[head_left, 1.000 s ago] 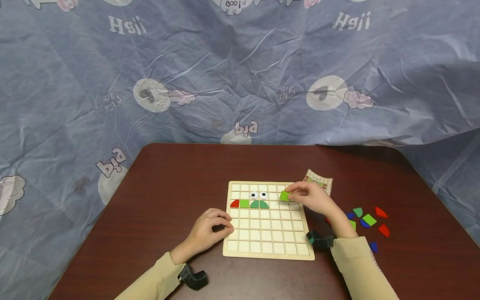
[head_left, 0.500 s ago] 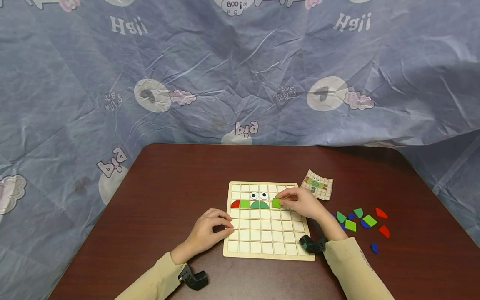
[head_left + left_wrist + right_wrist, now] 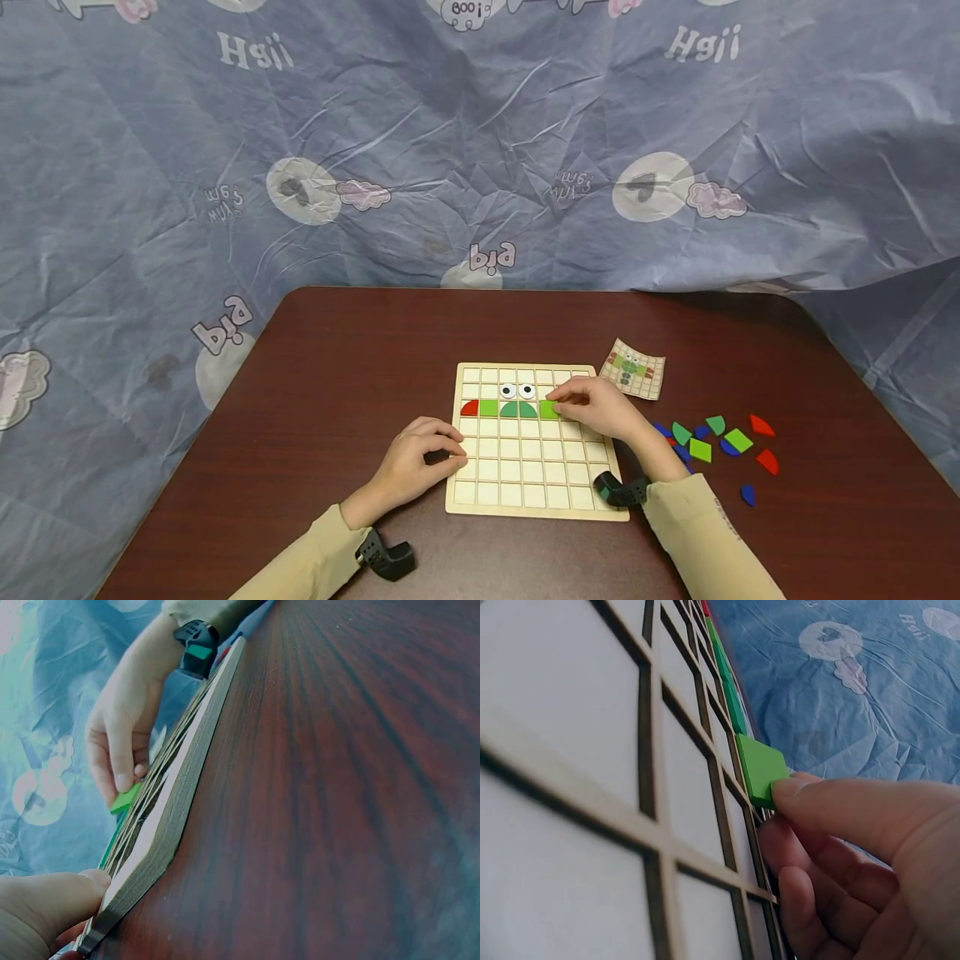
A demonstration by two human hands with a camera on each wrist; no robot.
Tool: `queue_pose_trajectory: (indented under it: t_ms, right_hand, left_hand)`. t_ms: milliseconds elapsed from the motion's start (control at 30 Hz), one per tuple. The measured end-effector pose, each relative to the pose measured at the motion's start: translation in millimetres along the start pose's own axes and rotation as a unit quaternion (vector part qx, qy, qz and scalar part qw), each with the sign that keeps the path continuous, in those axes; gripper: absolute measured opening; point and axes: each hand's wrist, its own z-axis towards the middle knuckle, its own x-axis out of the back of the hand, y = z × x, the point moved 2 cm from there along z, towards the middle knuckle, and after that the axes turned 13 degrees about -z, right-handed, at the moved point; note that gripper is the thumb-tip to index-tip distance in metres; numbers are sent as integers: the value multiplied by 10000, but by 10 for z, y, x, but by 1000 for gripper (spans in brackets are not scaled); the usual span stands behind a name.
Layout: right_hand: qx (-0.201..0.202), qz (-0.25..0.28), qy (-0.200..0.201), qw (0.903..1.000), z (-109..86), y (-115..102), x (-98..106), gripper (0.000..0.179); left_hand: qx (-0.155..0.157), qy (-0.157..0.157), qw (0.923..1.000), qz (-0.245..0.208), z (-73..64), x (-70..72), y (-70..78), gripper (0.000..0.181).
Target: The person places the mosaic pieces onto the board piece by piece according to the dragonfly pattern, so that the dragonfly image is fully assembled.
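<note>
A pale wooden grid board [image 3: 510, 496] lies on the table. My right hand [image 3: 600, 406] pinches a light green square tile [image 3: 548, 409] by its right side, over a cell just right of two dark green quarter-circles [image 3: 518, 409]. In the right wrist view the tile [image 3: 761, 769] leans a little, its thumb-side corner raised from the grid. At the board's left edge my left hand [image 3: 416, 458] holds on with thumb and fingertips; the left wrist view shows the thumb [image 3: 82, 889] at the rim. The same row bears a red quarter-circle [image 3: 470, 407] and another green square [image 3: 489, 407].
Two round eye pieces [image 3: 517, 390] sit above the dark green pieces. A pattern card [image 3: 645, 385] lies behind the board's right corner. Right of the board are several loose pieces, among them a green square [image 3: 701, 451], a red quarter-circle [image 3: 768, 461] and a blue one [image 3: 747, 495].
My right hand has carried the green square left and toward me, from near the board's upper right down to the row of coloured pieces. The left hand stays put.
</note>
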Motion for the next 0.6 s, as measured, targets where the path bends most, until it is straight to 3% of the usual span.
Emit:
queue_pose_trajectory:
  t_ms: [600]
  right_hand:
    - [28,-128,-77,9999,-30,-25,35,18]
  left_hand:
    - [13,-13,10000,-24,-4,-3,-3,5]
